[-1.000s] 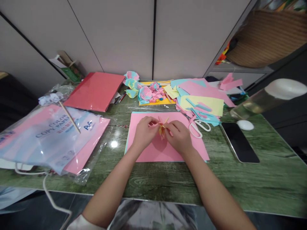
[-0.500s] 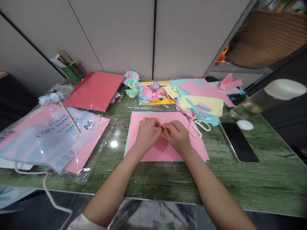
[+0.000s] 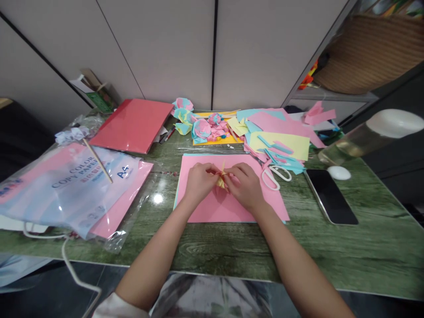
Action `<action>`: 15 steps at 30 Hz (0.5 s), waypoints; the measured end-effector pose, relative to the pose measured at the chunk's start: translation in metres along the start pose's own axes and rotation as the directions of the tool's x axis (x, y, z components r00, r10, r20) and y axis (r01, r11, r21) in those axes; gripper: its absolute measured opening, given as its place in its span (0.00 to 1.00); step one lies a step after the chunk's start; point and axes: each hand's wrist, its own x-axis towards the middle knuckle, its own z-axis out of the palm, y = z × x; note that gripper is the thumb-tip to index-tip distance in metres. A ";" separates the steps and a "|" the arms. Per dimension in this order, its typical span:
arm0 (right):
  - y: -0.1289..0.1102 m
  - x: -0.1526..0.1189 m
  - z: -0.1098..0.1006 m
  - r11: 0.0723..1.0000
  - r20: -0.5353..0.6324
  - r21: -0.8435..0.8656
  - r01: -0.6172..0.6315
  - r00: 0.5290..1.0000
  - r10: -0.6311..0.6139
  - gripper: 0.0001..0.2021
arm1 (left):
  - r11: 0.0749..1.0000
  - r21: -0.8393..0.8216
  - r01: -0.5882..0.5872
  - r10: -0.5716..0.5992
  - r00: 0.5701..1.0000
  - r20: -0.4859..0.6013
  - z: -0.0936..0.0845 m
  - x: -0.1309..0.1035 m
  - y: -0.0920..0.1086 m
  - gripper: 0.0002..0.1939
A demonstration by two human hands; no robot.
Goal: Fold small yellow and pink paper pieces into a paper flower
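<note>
Between my two hands is a small folded paper piece (image 3: 221, 182), yellow with pink edges, partly covered by my fingers. My left hand (image 3: 201, 182) pinches its left side, fingers closed. From the right, my right hand (image 3: 244, 185) grips it with closed fingertips. Both hands are above a stack of pink paper (image 3: 212, 211), with blue sheet edges showing beneath. White-handled scissors (image 3: 270, 181) lie at the stack's right edge, their blades partly among paper strips.
Paper flowers (image 3: 202, 129) sit on a yellow sheet at the back. Coloured paper scraps (image 3: 281, 145) lie behind the scissors. A phone (image 3: 331, 196) and a bottle (image 3: 361, 137) stand to the right. At left are a copy paper pack (image 3: 82, 190) and a red folder (image 3: 134, 126).
The folded paper has turned between my fingers, and more of its yellow underside shows. My hands have shifted only slightly; the things around them lie as before.
</note>
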 end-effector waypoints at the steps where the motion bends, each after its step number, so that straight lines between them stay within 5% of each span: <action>1: 0.000 0.001 -0.002 0.999 0.012 0.016 -0.034 0.999 0.033 0.07 | 1.000 0.006 -0.009 0.009 1.000 -0.004 0.001 0.001 -0.001 0.07; 9: 0.003 0.007 -0.005 0.957 0.139 0.219 -0.191 0.977 0.163 0.11 | 0.990 -0.071 -0.123 0.129 0.988 0.089 0.005 0.001 -0.004 0.07; 12: 0.005 0.007 -0.005 0.933 0.131 0.221 -0.283 0.957 0.259 0.08 | 0.956 -0.283 -0.077 0.129 0.977 0.171 0.002 0.002 -0.004 0.08; 15: 0.006 0.008 -0.007 0.910 0.038 0.212 -0.355 0.934 0.355 0.07 | 0.829 -0.557 0.048 0.066 0.981 0.184 0.001 0.003 -0.003 0.19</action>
